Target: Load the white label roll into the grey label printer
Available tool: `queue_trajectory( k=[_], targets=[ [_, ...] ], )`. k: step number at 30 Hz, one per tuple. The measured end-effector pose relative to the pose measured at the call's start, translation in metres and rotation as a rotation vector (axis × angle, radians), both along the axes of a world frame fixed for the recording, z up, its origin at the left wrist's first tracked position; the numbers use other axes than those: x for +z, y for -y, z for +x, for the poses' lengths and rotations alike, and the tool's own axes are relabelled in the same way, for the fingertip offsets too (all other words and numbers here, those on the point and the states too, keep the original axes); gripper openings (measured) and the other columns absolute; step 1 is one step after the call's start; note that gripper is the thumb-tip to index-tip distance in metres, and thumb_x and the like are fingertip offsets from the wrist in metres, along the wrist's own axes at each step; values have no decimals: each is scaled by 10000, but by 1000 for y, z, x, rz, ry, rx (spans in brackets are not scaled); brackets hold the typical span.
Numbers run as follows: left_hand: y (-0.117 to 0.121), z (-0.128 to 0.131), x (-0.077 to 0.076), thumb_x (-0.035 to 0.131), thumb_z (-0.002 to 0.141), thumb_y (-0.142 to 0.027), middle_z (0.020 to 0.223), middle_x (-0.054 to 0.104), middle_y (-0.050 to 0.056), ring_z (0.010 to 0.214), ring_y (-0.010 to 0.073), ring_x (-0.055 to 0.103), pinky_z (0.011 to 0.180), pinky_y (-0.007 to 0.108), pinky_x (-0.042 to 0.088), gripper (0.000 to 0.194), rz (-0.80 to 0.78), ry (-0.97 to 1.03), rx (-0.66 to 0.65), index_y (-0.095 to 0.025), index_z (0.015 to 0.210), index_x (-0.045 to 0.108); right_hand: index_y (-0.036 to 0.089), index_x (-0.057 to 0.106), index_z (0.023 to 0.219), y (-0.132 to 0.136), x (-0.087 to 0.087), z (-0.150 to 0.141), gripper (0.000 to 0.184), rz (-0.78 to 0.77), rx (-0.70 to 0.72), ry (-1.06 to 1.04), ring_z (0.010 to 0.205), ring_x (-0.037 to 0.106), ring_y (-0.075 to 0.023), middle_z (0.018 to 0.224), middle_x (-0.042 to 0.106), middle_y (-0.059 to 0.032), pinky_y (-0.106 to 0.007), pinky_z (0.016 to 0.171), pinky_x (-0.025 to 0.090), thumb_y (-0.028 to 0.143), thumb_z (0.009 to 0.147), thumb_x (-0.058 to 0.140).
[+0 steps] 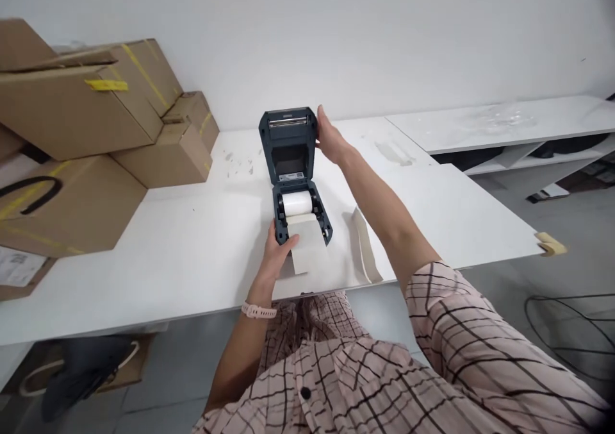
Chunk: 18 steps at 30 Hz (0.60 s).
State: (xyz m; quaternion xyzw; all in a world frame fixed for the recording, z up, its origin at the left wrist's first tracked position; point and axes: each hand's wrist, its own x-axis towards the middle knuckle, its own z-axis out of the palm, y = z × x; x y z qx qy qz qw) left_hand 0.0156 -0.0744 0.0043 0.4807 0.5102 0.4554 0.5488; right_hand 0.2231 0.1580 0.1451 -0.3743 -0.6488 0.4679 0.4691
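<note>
- And there's the label printer [294, 186], lid [291, 140] up, sitting on the white bench [192, 254] between the two hands!
- Left hand [275, 251], part-closed, grips its near left corner, thumb over the paper strip [308, 242] hanging out front.
- Right hand [330, 138] meets the lid's right edge, thumb up; fingertips hidden, so its grip I can't tell.
- White label roll [298, 202] inside, curled paper piece [364, 245] lying to the right, cardboard boxes [168, 158] over on the left!
</note>
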Motion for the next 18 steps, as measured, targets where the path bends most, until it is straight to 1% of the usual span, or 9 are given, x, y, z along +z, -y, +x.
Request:
queue_trajectory(
  k=[2,4,6,8,11,13,15,16,18],
  targets=[
    [0,1,3,789,801,-548,1656,415,112,1496,381,429,1189,525,433,982,-33,-20,22,-329,1612,279,244,546,1359,-1,0,-9,914,-31,15,-69,1477,383,-256,1397,678,-11,-623,1273,158,932,881,180],
    [0,2,8,791,800,-538,1641,443,111,1489,366,443,1198,501,425,970,-39,-27,32,-316,1605,297,265,575,1314,12,-2,-11,887,-24,26,-116,1460,404,-262,1370,691,-6,-616,1268,192,941,869,213],
    [1,1,9,793,797,-535,1654,427,101,1495,355,439,1198,481,426,989,-36,-22,20,-325,1614,276,298,587,1301,37,-8,-8,855,5,38,-146,1467,412,-268,1387,677,4,-599,1263,235,937,870,216],
    [3,-3,8,792,790,-548,1677,392,84,1510,340,420,1200,458,424,1004,-40,6,2,-335,1619,269,325,591,1298,69,-19,-5,822,35,0,-157,1478,423,-271,1426,644,12,-578,1258,273,917,888,195],
    [4,-13,4,677,826,-680,1645,441,94,1458,315,490,1164,445,461,919,-71,124,11,-309,1594,334,335,624,1237,123,-45,2,684,92,-126,-72,1519,393,-269,1544,538,11,-542,1276,271,841,943,272],
    [2,-19,5,552,848,-774,1574,527,115,1362,301,583,1086,438,525,870,-101,186,44,-289,1553,397,331,641,1199,155,-68,7,555,124,-165,76,1578,290,-274,1630,435,11,-556,1292,234,768,962,395],
    [0,-19,10,503,852,-807,1522,577,116,1314,294,615,1013,423,563,829,-108,179,57,-288,1497,461,357,597,1292,178,-90,11,494,104,-174,208,1613,198,-277,1694,328,12,-599,1288,232,704,959,485],
    [-2,-17,13,503,854,-806,1514,584,110,1321,295,608,994,418,568,799,-97,160,53,-293,1468,491,377,533,1386,185,-101,12,529,68,-181,236,1618,185,-277,1712,292,4,-615,1279,250,683,955,510],
    [-4,-11,20,527,863,-783,1530,575,91,1365,304,569,991,416,560,735,-66,120,37,-305,1421,537,391,328,1565,191,-120,12,711,-33,-204,213,1615,206,-284,1734,241,-38,-615,1251,321,668,944,537]
  ],
)
